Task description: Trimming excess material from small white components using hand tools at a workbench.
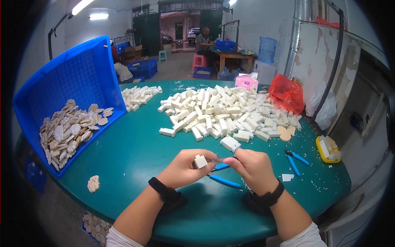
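Observation:
My left hand is closed around a small white plastic block, whose squared end with a small stub shows between thumb and fingers. Close beside it, my right hand is curled up, its thumb meeting the left fingertips; a thin dark bit shows there, too small to name. Below both hands lies a blue-handled tool, its upper part hidden by them. Just beyond my right hand is a loose white block with a toothed end. Blue-handled nippers lie spread on the table to the right.
A big heap of white blocks covers the far table. At left, a tilted blue crate holds flat beige pieces. A red bag, tissue pack and yellow tub sit right. Someone works behind.

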Tool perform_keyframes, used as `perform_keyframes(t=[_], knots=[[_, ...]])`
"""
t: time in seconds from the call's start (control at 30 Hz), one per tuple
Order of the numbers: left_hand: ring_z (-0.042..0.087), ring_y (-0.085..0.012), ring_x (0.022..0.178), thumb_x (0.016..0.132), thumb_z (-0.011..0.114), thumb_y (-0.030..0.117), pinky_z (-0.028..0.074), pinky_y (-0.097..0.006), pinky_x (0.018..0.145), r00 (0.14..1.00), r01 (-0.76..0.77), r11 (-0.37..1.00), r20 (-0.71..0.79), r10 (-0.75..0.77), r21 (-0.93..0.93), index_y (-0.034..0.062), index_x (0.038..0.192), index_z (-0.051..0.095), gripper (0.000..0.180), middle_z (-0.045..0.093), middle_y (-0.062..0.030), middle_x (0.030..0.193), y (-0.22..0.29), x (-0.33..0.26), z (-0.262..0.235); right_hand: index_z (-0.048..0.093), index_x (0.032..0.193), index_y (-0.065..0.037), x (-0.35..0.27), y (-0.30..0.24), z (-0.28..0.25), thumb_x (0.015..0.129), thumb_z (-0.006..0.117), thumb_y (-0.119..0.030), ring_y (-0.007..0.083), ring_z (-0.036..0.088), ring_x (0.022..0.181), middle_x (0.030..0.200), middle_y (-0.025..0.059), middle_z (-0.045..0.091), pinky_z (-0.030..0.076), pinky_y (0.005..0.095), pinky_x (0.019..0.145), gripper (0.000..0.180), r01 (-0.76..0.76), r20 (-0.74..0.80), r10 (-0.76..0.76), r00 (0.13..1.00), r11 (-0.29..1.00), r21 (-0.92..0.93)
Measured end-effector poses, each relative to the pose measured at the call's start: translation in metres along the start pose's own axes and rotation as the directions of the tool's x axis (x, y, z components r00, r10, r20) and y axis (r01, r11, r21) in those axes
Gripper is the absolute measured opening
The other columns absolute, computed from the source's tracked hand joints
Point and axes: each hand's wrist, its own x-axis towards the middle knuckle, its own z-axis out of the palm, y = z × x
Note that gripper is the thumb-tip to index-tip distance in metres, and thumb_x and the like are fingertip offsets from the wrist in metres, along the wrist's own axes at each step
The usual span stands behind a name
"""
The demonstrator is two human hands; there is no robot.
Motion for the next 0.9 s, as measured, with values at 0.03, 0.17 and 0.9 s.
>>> perform_keyframes(t=[0.03, 0.17, 0.9], knots=[[0.058, -0.0055, 0.059, 0.091, 0.068, 0.016, 0.045, -0.023, 0.052, 0.999, 0.049, 0.999, -0.005, -0.048, 0.018, 0.0036, 0.108, 0.070, 0.020, 0.069, -0.0042, 0.082, 0.001, 0.001, 0.000, 0.055, 0.067, -0.009, -0.001, -0.001, -0.001, 0.089, 0.070, -0.040, 0.0275, 0.052, 0.051, 0.058, 0.0087, 0.050, 0.039, 0.0363, 0.045, 0.040, 0.006, -0.003, -0.006, 1.000, 1.000, 0.024], [0.055, -0.0063, 0.057, 0.090, 0.070, 0.013, 0.044, -0.023, 0.052, 0.996, 0.041, 0.996, 0.076, -0.047, 0.082, 0.0044, 0.108, 0.070, 0.021, 0.069, -0.0058, 0.081, 0.005, 0.002, -0.002, 0.058, 0.071, -0.007, 0.001, -0.016, -0.008, 0.087, 0.072, -0.036, 0.0285, 0.054, 0.053, 0.060, 0.0096, 0.052, 0.041, 0.0368, 0.048, 0.036, 0.084, 0.072, -0.089, 0.993, 0.994, 0.066], [0.058, -0.0105, 0.064, 0.087, 0.072, 0.008, 0.044, -0.026, 0.054, 0.995, -0.018, 0.999, 0.103, 0.012, 0.051, 0.0054, 0.107, 0.069, 0.021, 0.069, -0.0058, 0.083, 0.011, 0.002, 0.001, 0.063, 0.075, -0.006, 0.001, -0.020, -0.004, 0.083, 0.075, -0.035, 0.0272, 0.055, 0.053, 0.062, 0.0085, 0.053, 0.043, 0.0354, 0.049, 0.032, 0.156, 0.081, -0.164, 0.983, 0.983, 0.099]])
